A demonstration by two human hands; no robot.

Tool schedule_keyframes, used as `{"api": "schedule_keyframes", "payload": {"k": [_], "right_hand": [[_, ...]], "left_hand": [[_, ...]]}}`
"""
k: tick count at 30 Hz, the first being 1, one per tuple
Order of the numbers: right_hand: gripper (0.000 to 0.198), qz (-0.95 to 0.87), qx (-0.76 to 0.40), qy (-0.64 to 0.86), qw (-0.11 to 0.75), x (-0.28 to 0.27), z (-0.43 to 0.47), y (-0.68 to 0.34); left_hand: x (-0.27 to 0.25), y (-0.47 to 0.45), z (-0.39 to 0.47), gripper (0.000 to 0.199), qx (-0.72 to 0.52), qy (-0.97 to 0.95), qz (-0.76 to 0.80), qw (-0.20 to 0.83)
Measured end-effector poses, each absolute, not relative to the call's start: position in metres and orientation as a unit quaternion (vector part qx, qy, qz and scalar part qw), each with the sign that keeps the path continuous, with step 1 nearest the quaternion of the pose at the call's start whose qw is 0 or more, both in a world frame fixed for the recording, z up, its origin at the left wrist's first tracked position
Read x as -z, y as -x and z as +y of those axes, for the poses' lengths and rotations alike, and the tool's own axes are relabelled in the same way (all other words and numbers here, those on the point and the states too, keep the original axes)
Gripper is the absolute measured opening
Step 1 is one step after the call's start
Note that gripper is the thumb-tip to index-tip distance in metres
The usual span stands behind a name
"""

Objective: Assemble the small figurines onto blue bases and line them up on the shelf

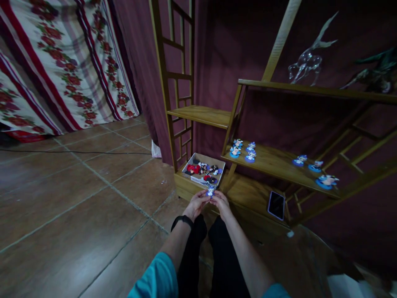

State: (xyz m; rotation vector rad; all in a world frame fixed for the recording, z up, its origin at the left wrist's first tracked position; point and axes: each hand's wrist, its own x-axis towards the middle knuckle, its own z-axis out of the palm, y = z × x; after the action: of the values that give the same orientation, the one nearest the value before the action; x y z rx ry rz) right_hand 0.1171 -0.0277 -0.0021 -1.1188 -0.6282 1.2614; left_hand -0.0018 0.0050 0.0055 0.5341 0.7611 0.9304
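Note:
Between my fingertips is a small white and purple figurine (210, 191) on a purple base. My left hand (197, 204) pinches it from the left, and my right hand (220, 201) grips it from the right. Just beyond my hands a shallow cardboard box (194, 179) rests on the lowest shelf, with several red, black and white figurines (194, 169) lying jumbled in it. On the middle shelf (269, 159) stand several similar figurines (250, 156) on blue or purple bases, some at its left end, others toward the right.
A tablet or phone (276, 205) lies on the lowest shelf (248, 192) at right. Glass animal ornament (307, 64) and a dark ornament (378, 74) stand on the upper shelf. Wooden lattice (182, 82) frames the left side. A cable (77, 152) crosses the tiled floor. A flowered cloth (68, 74) hangs behind.

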Motion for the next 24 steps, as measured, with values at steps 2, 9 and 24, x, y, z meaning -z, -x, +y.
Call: {"api": "schedule_keyframes", "payload": {"k": [2,9,24], "right_hand": [[0.033,-0.275,-0.550,0.487,0.620,0.001,-0.028,-0.117],[0.026,-0.287,-0.569,0.482,0.601,-0.005,-0.032,-0.118],[0.033,-0.312,-0.553,0.510,0.580,-0.005,-0.033,-0.112]], "left_hand": [[-0.007,0.001,0.004,0.036,-0.429,-0.259,0.351,0.791],[-0.007,-0.001,-0.002,0.045,-0.447,-0.299,0.350,0.767],[-0.002,-0.010,-0.006,0.042,-0.517,-0.405,0.384,0.649]]}}
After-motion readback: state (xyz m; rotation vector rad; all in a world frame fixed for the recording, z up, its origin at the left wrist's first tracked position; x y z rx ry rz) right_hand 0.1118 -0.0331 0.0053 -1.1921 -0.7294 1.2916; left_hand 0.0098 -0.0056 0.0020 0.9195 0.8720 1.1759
